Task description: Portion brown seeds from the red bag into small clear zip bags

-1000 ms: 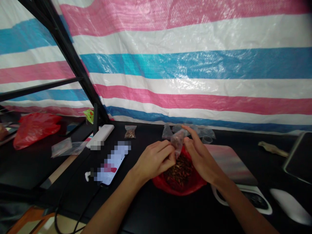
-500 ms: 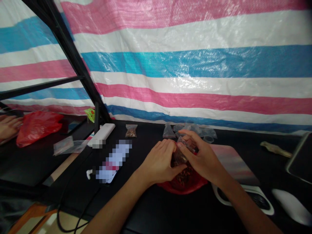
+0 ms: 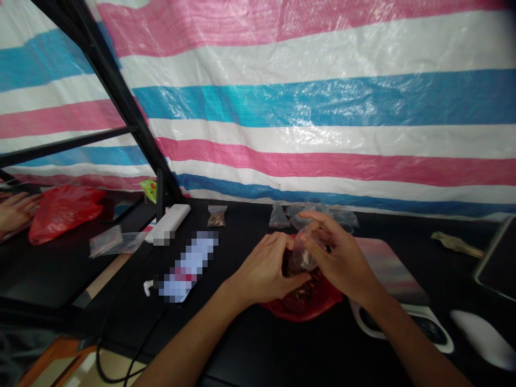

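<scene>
A small clear plastic bag [image 3: 303, 257] is held between both hands, just above a red plastic bag [image 3: 300, 312] with its mouth spread. Brown dried bits [image 3: 304, 293] lie inside the red bag. My left hand [image 3: 268, 269] is closed on the clear bag's left side, its thumb reaching across below. With thumb and fingers, my right hand [image 3: 336, 258] pinches the clear bag's upper right edge. How much the clear bag contains is hard to see. Parts of its rim are hidden behind my fingers.
Behind the hands lie several clear bags [image 3: 278, 215]. A filled small bag [image 3: 216, 216], a phone [image 3: 187, 269] and a white power strip [image 3: 168, 223] are left. To the right are a scale [image 3: 387, 269] and a white mouse [image 3: 481, 338]. Another person's hand [image 3: 16, 212] touches a red bag [image 3: 66, 212].
The clear bag between my hands looks wider and rounder now. My right fingers have shifted slightly and straightened a little; my left hand has stayed nearly in place.
</scene>
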`<state>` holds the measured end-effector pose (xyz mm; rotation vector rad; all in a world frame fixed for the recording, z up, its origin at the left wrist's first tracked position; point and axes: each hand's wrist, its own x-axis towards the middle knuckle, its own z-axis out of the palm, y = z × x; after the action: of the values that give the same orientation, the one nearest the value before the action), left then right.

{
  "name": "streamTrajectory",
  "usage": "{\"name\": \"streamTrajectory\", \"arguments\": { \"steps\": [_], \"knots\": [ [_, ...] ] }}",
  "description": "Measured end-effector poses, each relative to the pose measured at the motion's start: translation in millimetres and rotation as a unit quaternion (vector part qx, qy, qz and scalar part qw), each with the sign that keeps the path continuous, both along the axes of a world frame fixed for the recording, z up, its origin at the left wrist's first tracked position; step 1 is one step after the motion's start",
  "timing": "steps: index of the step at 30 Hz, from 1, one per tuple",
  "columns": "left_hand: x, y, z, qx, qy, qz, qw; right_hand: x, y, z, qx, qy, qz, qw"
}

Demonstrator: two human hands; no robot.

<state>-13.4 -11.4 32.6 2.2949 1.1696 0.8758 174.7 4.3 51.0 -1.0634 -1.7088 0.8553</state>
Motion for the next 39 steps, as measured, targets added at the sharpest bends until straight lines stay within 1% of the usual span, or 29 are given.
{"name": "streamTrajectory", "arguments": {
  "steps": [3,6,9,11,14,16,22,27,29,32,35,37,39],
  "knots": [
    [0.5,0.2,1.4,-0.003,-0.005,0.012,1.000,0.4,-0.8,1.2,0.030,0.002,-0.019,0.999],
    [0.4,0.6,0.8,-0.006,-0.013,0.017,1.000,2.3,-1.3,1.7,0.056,-0.021,-0.033,0.998],
    [-0.7,1.9,-0.4,-0.012,-0.025,0.011,1.000,5.7,-1.4,2.3,0.085,-0.062,-0.019,0.994],
    [-1.8,2.8,-0.5,-0.014,-0.038,0.009,0.999,8.1,-1.4,3.4,0.118,-0.083,-0.007,0.989],
    [-3.2,3.6,-0.1,-0.012,-0.055,0.012,0.998,11.2,-1.6,6.7,0.172,-0.091,-0.001,0.981],
    [-3.5,3.8,-0.4,-0.012,-0.059,0.014,0.998,12.9,-1.8,9.1,0.190,-0.093,0.005,0.977],
    [-3.2,4.0,-2.8,-0.020,-0.087,0.019,0.996,13.4,-1.2,10.2,0.196,-0.094,0.014,0.976],
    [-2.9,3.3,-4.9,-0.036,-0.108,0.012,0.993,9.7,1.2,6.0,0.186,-0.051,-0.037,0.981],
    [-1.4,3.7,-7.6,-0.047,-0.131,0.016,0.990,8.9,2.7,3.9,0.179,-0.044,-0.047,0.982],
    [1.0,7.2,-11.9,-0.047,-0.211,0.052,0.975,10.0,5.8,1.0,0.188,-0.049,-0.069,0.979],
    [-1.6,16.7,-14.9,-0.021,-0.298,0.135,0.945,14.0,9.9,-1.4,0.203,-0.062,-0.104,0.972],
    [-7.5,25.3,-17.0,-0.015,-0.330,0.195,0.923,17.0,12.5,-3.1,0.204,-0.072,-0.113,0.970],
    [-15.2,33.3,-19.6,-0.022,-0.325,0.235,0.916,19.0,14.2,-4.6,0.204,-0.078,-0.110,0.970]
  ]
}}
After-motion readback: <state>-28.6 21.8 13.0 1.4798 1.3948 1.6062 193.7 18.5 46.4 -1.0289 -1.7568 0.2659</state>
